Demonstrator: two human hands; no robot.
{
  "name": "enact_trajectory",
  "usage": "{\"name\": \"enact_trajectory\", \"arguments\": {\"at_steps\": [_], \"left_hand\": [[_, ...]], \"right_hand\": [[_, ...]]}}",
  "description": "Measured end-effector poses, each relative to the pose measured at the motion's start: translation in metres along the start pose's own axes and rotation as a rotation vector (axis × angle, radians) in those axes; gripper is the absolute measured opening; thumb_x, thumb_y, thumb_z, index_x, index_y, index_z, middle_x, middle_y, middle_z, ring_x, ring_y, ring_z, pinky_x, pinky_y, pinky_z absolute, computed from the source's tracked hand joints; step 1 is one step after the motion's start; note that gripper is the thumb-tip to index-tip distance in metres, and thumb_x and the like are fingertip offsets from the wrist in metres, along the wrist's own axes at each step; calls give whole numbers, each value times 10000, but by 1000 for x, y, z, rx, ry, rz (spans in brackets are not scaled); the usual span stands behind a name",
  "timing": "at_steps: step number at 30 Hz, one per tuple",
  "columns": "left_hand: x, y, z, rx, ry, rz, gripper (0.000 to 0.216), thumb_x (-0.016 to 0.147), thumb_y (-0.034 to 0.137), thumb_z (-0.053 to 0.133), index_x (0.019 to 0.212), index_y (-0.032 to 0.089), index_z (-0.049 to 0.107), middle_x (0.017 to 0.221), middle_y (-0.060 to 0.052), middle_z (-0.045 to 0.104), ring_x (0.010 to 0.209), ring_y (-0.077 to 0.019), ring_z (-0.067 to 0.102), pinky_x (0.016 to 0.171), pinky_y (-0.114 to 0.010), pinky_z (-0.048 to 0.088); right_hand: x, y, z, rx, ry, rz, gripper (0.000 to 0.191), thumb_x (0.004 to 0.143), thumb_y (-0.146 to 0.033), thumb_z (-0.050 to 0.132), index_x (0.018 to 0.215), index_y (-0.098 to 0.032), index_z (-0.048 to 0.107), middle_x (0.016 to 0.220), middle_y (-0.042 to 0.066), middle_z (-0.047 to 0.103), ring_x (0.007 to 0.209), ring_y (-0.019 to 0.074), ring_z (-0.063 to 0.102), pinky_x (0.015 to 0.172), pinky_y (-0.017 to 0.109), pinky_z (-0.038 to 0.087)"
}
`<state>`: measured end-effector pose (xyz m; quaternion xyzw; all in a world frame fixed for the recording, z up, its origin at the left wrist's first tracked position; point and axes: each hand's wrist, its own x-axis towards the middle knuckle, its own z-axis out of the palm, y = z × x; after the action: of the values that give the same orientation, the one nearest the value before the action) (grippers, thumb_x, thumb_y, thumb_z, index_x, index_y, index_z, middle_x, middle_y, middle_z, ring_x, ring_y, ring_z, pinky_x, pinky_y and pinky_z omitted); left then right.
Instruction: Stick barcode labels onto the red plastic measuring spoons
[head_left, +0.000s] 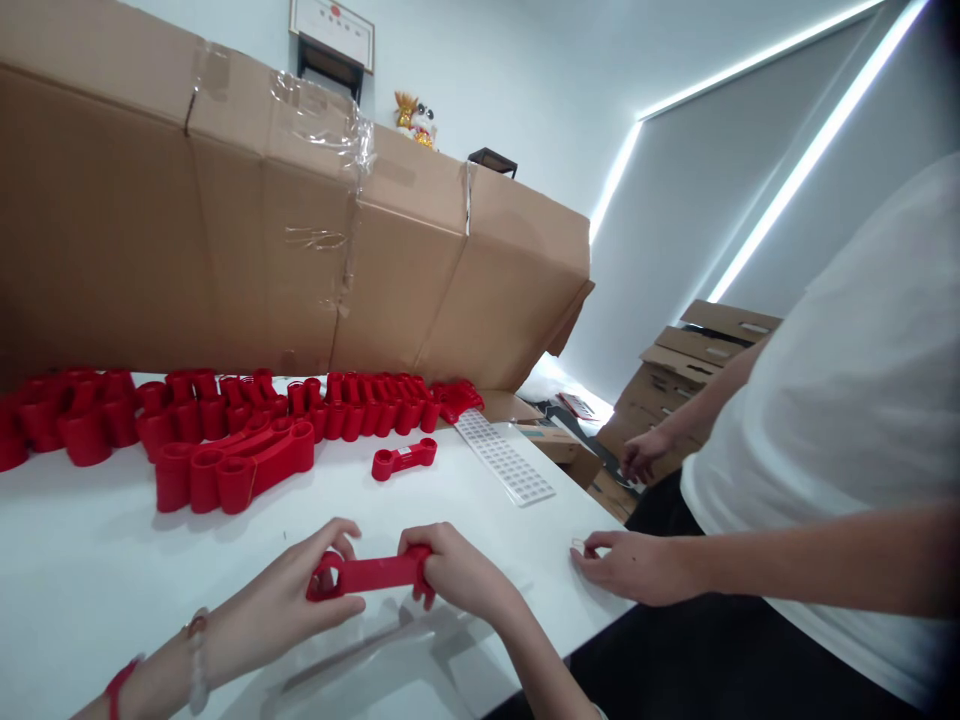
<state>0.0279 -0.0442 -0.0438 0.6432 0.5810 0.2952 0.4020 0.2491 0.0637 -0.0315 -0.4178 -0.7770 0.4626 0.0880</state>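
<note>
Between my hands is a red strip [381,573] with a roll at each end, held just above the white table. My left hand [300,580], wearing a beaded bracelet, curls its fingers and thumb around the left roll. My right hand [457,570] is closed over the right roll and hides most of it. Beyond my hands, a single red double-rolled piece [405,458] with a small white label lies on the table. To its left sits a bundle of similar red pieces [232,470] with a thin band around it.
Many red rolls [367,405] line the back of the table [90,570] before a large cardboard box [262,230]. A sheet of small labels [506,455] lies at the right. Beside the table stands another person [825,420], one hand [637,568] at its edge holding a thin loop.
</note>
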Motion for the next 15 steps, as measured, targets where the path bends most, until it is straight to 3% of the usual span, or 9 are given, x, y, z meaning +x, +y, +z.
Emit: {"name": "enact_trajectory", "arguments": {"at_steps": [3,4,6,8,10,15], "left_hand": [[-5,-14,18,81,78,-71,918,807,457,655,1494,198,105,1357,-169,464,996,-227,620,893,-363,523],[-8,-18,26,137,92,-74,958,786,449,683,1500,156,115,1344,-195,471,1071,-266,606,932,-397,516],[-13,-26,43,250,81,-15,772,711,338,751,1381,164,411,1319,-172,508,1194,-317,542,1014,-435,472],[-17,-31,57,357,58,77,463,678,190,731,1127,225,624,1294,-104,553,1213,-318,522,1048,-445,442],[-18,-34,64,457,49,148,354,721,97,641,1035,258,671,1212,-62,616,1138,-291,571,1005,-429,473],[-15,-45,48,671,82,218,596,793,-59,403,1278,214,615,1211,-115,677,1083,-310,645,954,-461,522]], "right_hand": [[0,9,-19,57,49,60,256,521,-134,385,655,-174,599,523,2,559,460,153,561,441,248,433],[-1,13,-26,84,81,71,249,510,-144,384,651,-173,588,531,7,559,467,155,563,432,249,440],[-6,20,-40,158,129,82,256,496,-167,382,664,-170,575,598,25,588,517,158,589,446,256,476],[-11,26,-48,243,135,81,288,499,-191,390,704,-162,589,703,49,630,574,160,617,483,272,518],[-16,32,-49,318,109,75,323,516,-213,411,755,-152,621,777,63,656,604,161,632,516,284,542],[-17,32,-38,438,-1,56,320,549,-248,466,769,-137,670,750,63,675,556,154,625,527,285,541]]}}
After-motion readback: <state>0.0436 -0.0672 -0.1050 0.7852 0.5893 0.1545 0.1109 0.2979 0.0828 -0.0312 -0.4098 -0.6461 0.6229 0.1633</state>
